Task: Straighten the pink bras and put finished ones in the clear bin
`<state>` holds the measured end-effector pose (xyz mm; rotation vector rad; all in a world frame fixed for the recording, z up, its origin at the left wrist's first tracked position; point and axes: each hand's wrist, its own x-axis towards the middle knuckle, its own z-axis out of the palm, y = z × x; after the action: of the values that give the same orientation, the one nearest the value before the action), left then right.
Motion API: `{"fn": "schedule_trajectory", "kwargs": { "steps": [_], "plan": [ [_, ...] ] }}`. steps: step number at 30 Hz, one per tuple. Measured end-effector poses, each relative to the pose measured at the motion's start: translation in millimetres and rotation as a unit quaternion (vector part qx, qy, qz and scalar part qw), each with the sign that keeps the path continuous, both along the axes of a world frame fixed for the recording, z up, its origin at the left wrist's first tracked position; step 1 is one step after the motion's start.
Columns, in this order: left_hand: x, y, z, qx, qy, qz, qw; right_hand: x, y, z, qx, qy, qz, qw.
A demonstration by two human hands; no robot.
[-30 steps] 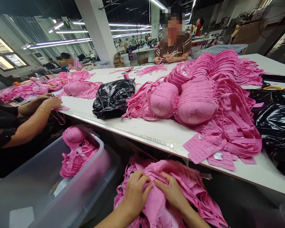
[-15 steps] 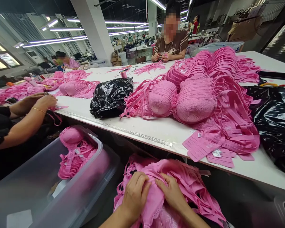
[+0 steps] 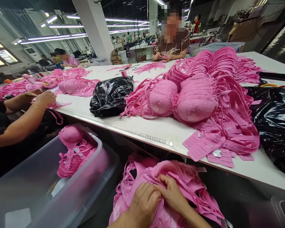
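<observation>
A heap of pink lace bras (image 3: 185, 177) lies below the table edge, in front of me. My left hand (image 3: 146, 199) has its fingers curled closed on the fabric of one bra. Right beside it, my right hand (image 3: 172, 193) pinches the same pink fabric between thumb and fingers. The two hands almost touch, and the fingertips are partly hidden in the folds. On the table above, a long row of stacked pink bras (image 3: 197, 98) has its straps and pink tabs hanging toward the near edge.
A clear plastic bin (image 3: 85, 186) at left holds more pink bras (image 3: 72, 155). Black plastic bags (image 3: 111, 96) flank the stack. A tape measure (image 3: 133, 131) runs along the table edge (image 3: 104, 126). One co-worker's hands (image 3: 44, 98) work at left; another person (image 3: 172, 42) sits across.
My left hand has moved right and turned over the fabric, closer to my right hand. The bra cloth between them has shifted and bunched. The co-worker's hands at left moved slightly left.
</observation>
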<state>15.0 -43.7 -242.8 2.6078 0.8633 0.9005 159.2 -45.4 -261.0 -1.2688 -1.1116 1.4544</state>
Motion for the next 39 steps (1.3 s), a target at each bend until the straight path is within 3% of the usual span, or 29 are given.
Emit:
{"fn": "schedule_trajectory", "kwargs": {
  "steps": [4,7,15,19,22,26,28,32,34,39],
  "plan": [
    [-9,8,2.6,-0.07,-0.015,0.074,0.995,-1,0,-2.4,-0.014,0.017,-0.023,1.0],
    [-13,13,5.8,-0.082,-0.007,0.102,0.991,0,0,-4.6,-0.011,0.004,-0.015,1.0],
    [-8,-1,-8.2,0.027,0.038,0.044,0.998,-8,-6,-6.3,-0.001,-0.029,-0.017,0.999],
    [-23,12,-0.3,-0.13,0.006,0.061,0.99,-6,-7,-7.5,0.005,-0.025,-0.023,0.999],
    [-37,32,13.2,-0.285,-0.011,0.152,0.946,-2,-3,-5.2,0.016,-0.031,-0.021,0.999],
    [-42,51,20.5,-0.563,-0.018,0.068,0.823,1,2,-0.4,0.004,-0.01,0.003,1.0],
    [-39,54,16.7,-0.622,-0.076,0.078,0.776,2,2,-0.3,-0.014,0.0,0.028,1.0],
    [-30,50,5.6,-0.629,-0.217,0.164,0.729,3,-1,-5.4,-0.058,0.031,0.052,0.996],
    [-27,50,4.0,-0.608,-0.245,0.17,0.736,3,-1,-6.4,-0.081,0.051,0.049,0.994],
    [-24,56,13.0,-0.51,-0.198,0.152,0.823,-5,9,-2.8,-0.07,0.073,0.041,0.994]
  ]
}}
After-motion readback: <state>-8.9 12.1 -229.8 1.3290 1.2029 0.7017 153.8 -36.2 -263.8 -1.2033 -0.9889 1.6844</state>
